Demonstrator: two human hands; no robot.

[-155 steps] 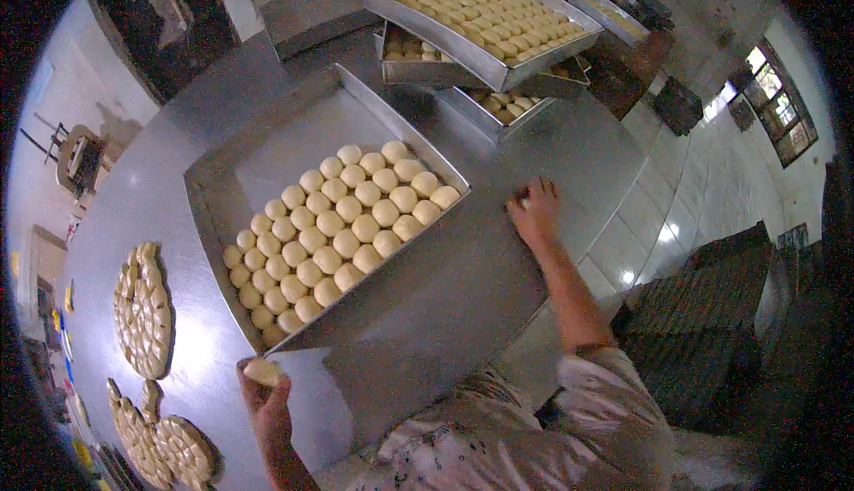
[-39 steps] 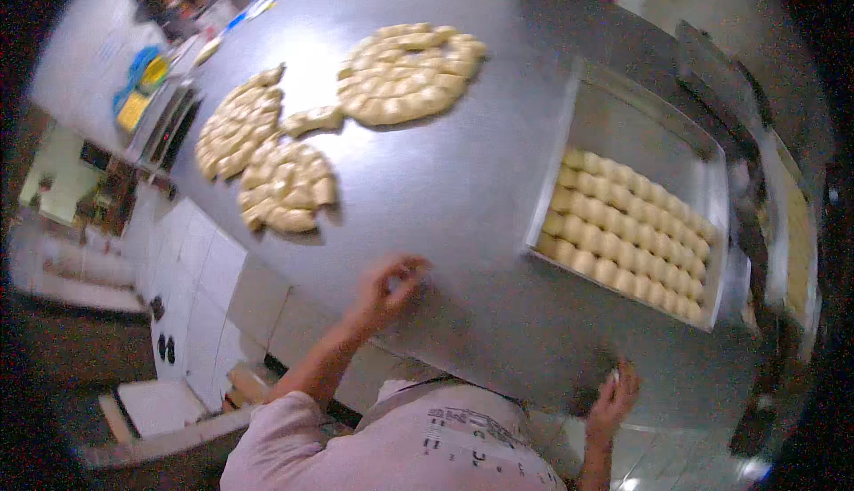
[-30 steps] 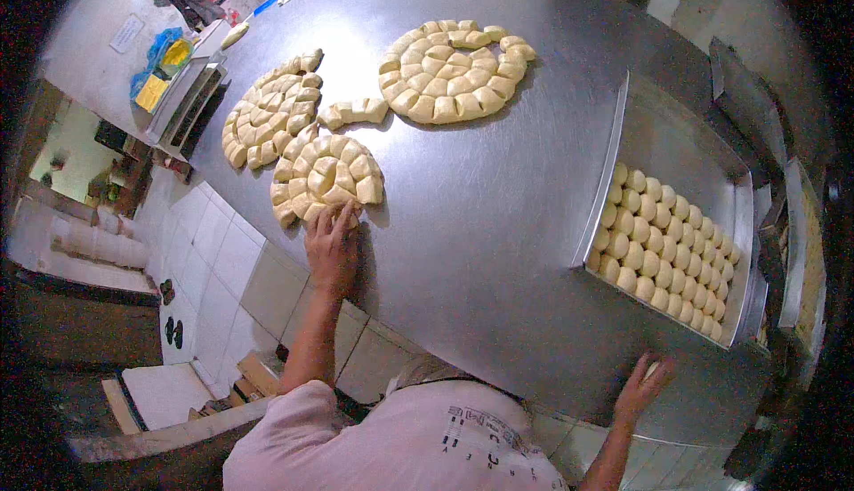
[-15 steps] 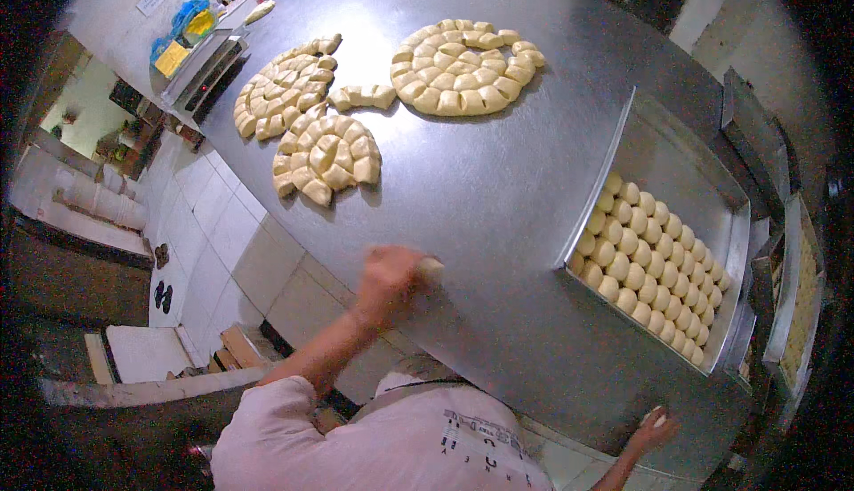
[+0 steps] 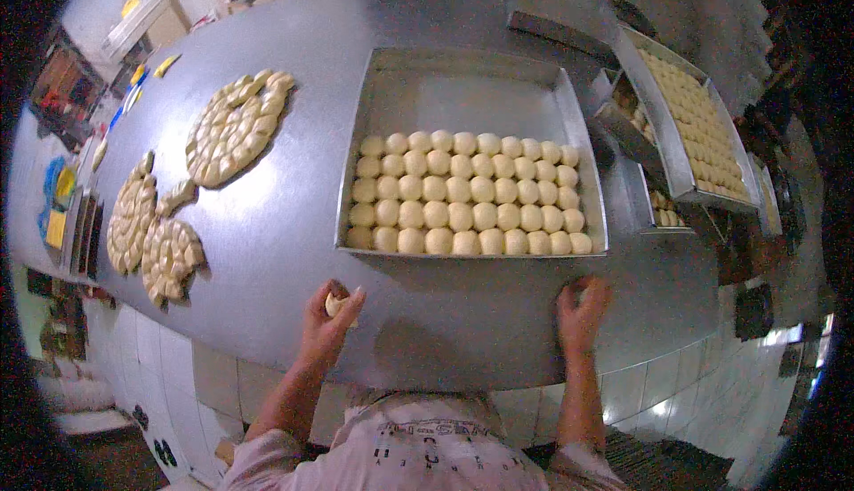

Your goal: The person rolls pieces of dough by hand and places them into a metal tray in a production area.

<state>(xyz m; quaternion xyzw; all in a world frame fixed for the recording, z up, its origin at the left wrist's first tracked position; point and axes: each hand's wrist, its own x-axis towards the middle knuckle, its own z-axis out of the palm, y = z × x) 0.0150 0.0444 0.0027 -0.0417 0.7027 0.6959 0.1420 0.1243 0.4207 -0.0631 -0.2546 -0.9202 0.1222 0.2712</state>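
My left hand [image 5: 334, 317] is closed on a pale dough piece [image 5: 338, 304], just below the left front of a metal tray [image 5: 599, 206]. Rows of several round dough balls [image 5: 458, 190] fill the tray's near part. My right hand [image 5: 583, 309] is curled low on the steel table [image 5: 449, 304], below the tray's right front, around something pale I cannot make out. On the left lie coils of cut dough pieces: a large round one [image 5: 236, 126] and two smaller ones [image 5: 169, 255], with a short strip [image 5: 178, 197] between them.
Stacked trays of dough [image 5: 685, 117] stand at the table's right, with an upright metal pan [image 5: 556, 20] behind. Small yellow and blue items [image 5: 138, 77] lie on the far left edge. A scale-like metal unit and blue-yellow bags [image 5: 62, 197] are beyond it.
My view has swung rightward to centre the tray. My left hand, at a dough coil a second ago, has moved right holding a piece. My right hand is now farther in on the table.
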